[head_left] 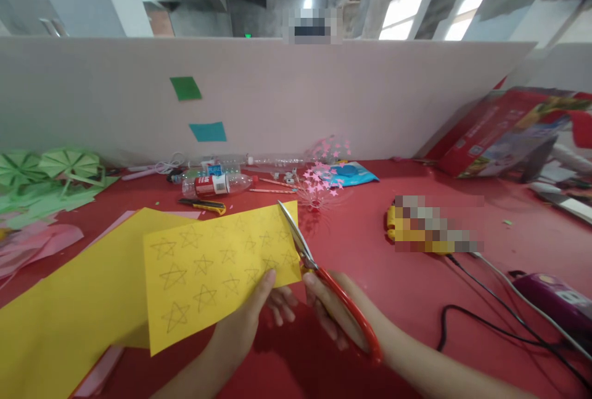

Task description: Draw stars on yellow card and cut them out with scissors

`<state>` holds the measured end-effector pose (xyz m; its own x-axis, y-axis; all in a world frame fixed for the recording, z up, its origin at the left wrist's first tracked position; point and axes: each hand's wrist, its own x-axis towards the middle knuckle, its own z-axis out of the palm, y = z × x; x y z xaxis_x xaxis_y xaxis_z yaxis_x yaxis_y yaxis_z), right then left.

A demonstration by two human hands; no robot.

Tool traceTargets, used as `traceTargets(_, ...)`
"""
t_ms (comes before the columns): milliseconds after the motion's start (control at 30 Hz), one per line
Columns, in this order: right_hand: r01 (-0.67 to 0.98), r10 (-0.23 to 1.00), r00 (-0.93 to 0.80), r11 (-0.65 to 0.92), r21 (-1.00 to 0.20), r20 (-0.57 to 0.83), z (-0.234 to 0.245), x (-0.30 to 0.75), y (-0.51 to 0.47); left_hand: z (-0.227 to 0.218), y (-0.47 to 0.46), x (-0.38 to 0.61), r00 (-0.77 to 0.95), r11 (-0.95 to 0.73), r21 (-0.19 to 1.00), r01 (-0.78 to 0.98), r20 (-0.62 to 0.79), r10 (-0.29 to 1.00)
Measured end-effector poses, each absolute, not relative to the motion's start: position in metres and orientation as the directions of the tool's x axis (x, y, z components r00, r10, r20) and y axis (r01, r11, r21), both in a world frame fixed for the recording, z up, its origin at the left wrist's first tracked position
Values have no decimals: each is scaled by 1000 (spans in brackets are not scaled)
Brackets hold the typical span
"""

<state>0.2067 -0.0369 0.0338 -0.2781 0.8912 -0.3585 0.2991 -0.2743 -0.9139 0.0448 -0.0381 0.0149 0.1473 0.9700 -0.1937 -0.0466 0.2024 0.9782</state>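
Observation:
My left hand (259, 300) pinches the lower right part of a yellow sheet of paper (185, 300), thumb on top and fingers beneath. Rows of stars are drawn in pencil on the sheet, which is raised and tilted above the table. In my right hand (333, 306) is a pair of scissors (346, 306) with red handles. Their metal blades point up and away along the sheet's right edge, near the small stars. Whether the blades are parted or closed on the paper is hard to make out. Larger yellow paper (83, 282) lies at the left, over pink sheets.
On the red table (342, 220) lie a utility knife (206, 205), a plastic bottle (217, 184), a pink star decoration (319, 180) and a blue packet (354, 174). To the right are a yellow power strip (393, 226), cables and a red box (490, 131). Green paper pieces (69, 168) lie left.

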Motion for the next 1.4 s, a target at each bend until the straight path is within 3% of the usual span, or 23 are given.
traceTargets(200, 258, 898, -267, -282, -924, -349, 30, 208, -35, 9, -37, 41, 175, 209, 976, -66, -195, 965)
traceTargets(500, 209, 950, -249, -139, -968, -190, 39, 210, -32, 10, -44, 42, 353, 162, 986, -25, -143, 925)
traceTargets(733, 238, 958, -234, -109, -965, -166, 34, 216, -28, 9, -30, 32, 115, 239, 964, -119, -225, 967)
traceTargets(833, 267, 947, -265, -107, -958, -180, 31, 218, -26, 9, -19, 25, -92, 134, 978, -162, -150, 984)
traceTargets(1000, 460, 911, -358, -18, -887, -204, 36, 221, -28, 12, -5, 12, -325, -33, 955, -293, -68, 943)
traceTargets(1100, 554, 877, -386, -26, -832, -285, 41, 222, -30, 16, -2, 7, -371, -78, 942, -327, -52, 927)
traceTargets(1233, 586, 845, -452, 40, -809, -286, 44, 223, -33, 19, -4, 9, -384, -96, 938, -333, -42, 922)
traceTargets(1400, 564, 833, -478, 48, -824, -278, 40, 222, -36, 18, -13, 20, -276, -13, 943, -333, -85, 957)
